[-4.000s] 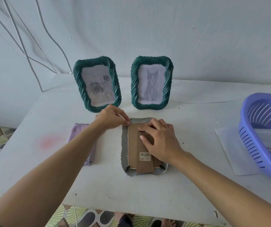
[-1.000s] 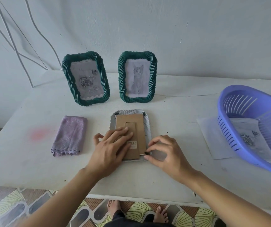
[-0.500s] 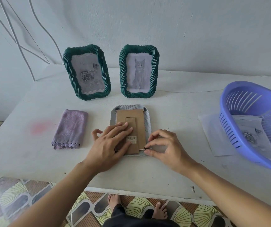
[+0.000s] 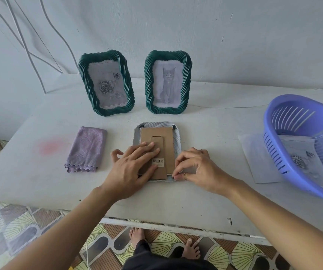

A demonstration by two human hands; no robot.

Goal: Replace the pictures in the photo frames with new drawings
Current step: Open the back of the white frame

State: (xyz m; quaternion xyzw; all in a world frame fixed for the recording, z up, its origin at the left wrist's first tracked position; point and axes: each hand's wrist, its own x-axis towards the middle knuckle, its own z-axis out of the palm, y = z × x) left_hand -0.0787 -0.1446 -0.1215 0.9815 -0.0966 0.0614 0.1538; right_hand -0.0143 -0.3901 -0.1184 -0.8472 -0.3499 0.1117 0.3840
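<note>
A grey twisted-rim photo frame (image 4: 177, 137) lies face down in the middle of the white table, its brown cardboard back (image 4: 156, 135) and stand facing up. My left hand (image 4: 135, 167) presses flat on the cardboard with straight fingers. My right hand (image 4: 197, 170) has curled fingers pinching at the frame's near right corner, where a small retaining clip sits. Two green twisted frames stand upright at the back: the left green frame (image 4: 106, 82) holds a rose drawing and the right green frame (image 4: 168, 81) holds a cat drawing.
A folded purple cloth (image 4: 86, 149) lies left of the flat frame. At the right, a purple plastic basket (image 4: 303, 137) rests tilted over loose sheets (image 4: 258, 158), one with a rose drawing (image 4: 301, 160). The table's front edge (image 4: 176, 227) is close; bare feet show below.
Four seconds ago both hands worked at the frame's far end. Since then they moved to its near end; over the last second they have barely shifted, and my view has tilted slightly.
</note>
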